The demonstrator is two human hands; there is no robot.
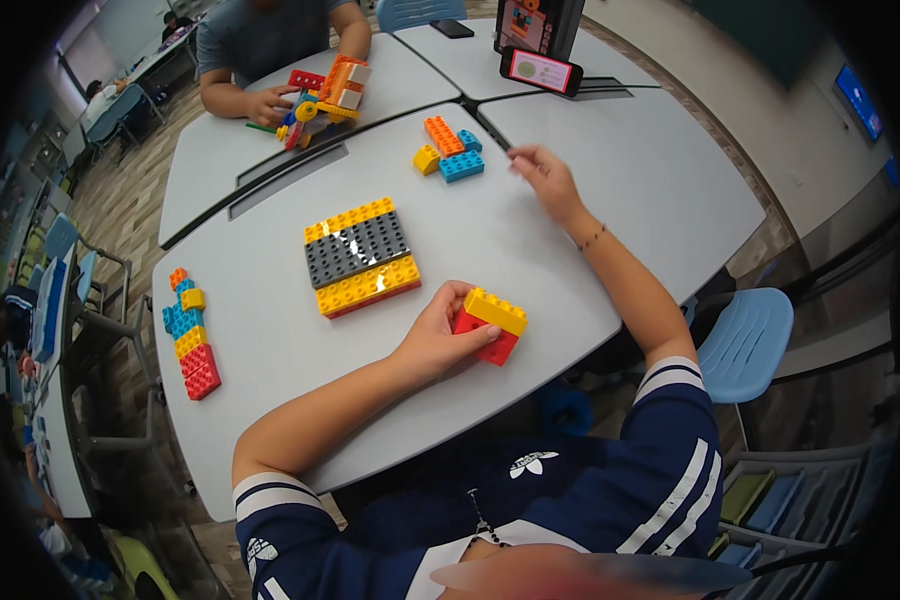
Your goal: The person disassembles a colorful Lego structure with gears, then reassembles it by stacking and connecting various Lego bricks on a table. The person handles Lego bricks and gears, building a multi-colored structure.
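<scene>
The left hand [438,332] has a firm hold on a red-and-yellow block [492,318], just inside the near edge of the table [560,290], thumb across its face. The right hand [550,185] is free of bricks, its fingers loosely bent and a little blurred, up by the seam between the table sections. White tabletop stretches from that hand to the right-hand edge, and another strip runs between the block and the slab [362,250], so both arms have room to swing.

The slab, yellow and dark grey over red, sits mid-table. A stacked figure [192,335] lies close to the left edge. Just left of the right hand is a cluster of loose bricks [448,150] in orange, yellow and blue.

Across the seam, a co-worker's hand [268,105] touches a colourful model [320,100]. A lit phone [541,72] leans against a dark box [540,25], with a dark phone [452,28] farther off. A blue chair [745,345] stands near the right edge, trays [770,500] behind it; a screen [858,100] glows on the wall. Wood-patterned floor [135,185] shows to the left.
</scene>
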